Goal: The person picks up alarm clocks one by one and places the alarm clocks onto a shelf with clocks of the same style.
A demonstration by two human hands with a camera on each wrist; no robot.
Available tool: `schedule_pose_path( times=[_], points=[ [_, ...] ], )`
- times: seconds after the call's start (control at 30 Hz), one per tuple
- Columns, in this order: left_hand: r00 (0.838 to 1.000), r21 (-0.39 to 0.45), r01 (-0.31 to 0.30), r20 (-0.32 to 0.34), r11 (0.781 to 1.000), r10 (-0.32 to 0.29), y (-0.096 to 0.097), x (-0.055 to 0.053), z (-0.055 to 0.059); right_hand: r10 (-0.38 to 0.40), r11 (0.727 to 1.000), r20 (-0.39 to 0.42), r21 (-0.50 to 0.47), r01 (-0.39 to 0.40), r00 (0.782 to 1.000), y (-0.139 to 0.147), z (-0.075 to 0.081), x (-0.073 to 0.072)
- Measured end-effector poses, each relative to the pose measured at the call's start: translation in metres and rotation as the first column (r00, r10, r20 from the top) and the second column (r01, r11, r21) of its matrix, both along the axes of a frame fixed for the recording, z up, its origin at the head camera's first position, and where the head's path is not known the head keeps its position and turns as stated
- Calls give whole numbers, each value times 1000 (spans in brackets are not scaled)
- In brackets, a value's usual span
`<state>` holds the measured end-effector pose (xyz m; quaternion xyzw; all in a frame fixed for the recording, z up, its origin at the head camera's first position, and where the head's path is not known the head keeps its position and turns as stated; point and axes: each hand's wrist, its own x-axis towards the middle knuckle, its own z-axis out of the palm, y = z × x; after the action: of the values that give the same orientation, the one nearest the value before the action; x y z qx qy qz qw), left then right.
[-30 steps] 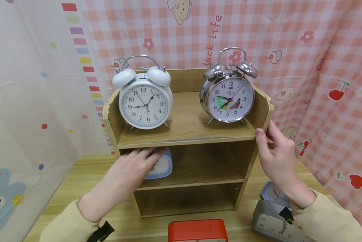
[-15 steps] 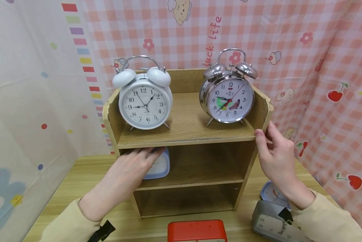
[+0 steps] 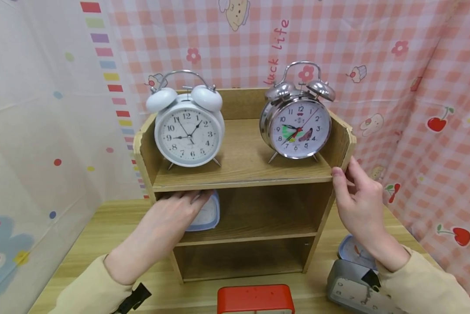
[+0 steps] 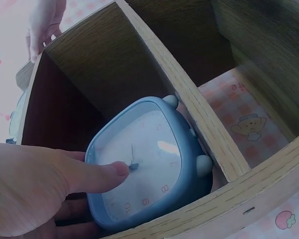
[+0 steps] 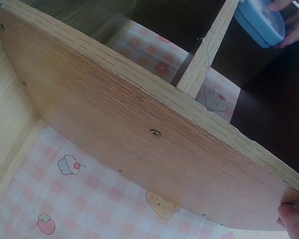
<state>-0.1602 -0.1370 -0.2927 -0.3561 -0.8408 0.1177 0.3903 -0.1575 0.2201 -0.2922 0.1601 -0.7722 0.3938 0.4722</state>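
My left hand (image 3: 162,226) reaches into the left side of the middle compartment of a wooden shelf (image 3: 246,182). It grips a light blue alarm clock (image 4: 142,164), thumb laid over the clock's face and fingers round its far side. In the head view the hand covers most of this clock, leaving only its right part visible. At the right end, my right hand (image 3: 358,203) pinches the front edge of the shelf's side panel just below the top board. A fingertip (image 5: 292,219) of that hand shows at the panel in the right wrist view.
On the top board stand a white twin-bell clock (image 3: 189,137) and a silver twin-bell clock (image 3: 297,131). A red clock (image 3: 255,298) lies before the shelf. Beside my right forearm are a grey clock (image 3: 344,285) and another blue clock (image 3: 352,250), partly hidden.
The blue clock has slid slightly left within the middle compartment, and less of it shows beside my left hand. My right hand keeps its hold on the side panel.
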Motion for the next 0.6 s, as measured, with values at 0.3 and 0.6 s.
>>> schedule_pose_path(
  times=[0.3, 0.6],
  points=[
    [999, -21, -17, -35, 1000, 16, 1, -3, -1, 19, 1000, 27, 2, -19, 999, 0, 1, 0],
    [999, -8, 2, -33, 1000, -2, -1, -1, -4, 11, 1000, 21, 4, -11, 1000, 1, 0, 1]
  ],
)
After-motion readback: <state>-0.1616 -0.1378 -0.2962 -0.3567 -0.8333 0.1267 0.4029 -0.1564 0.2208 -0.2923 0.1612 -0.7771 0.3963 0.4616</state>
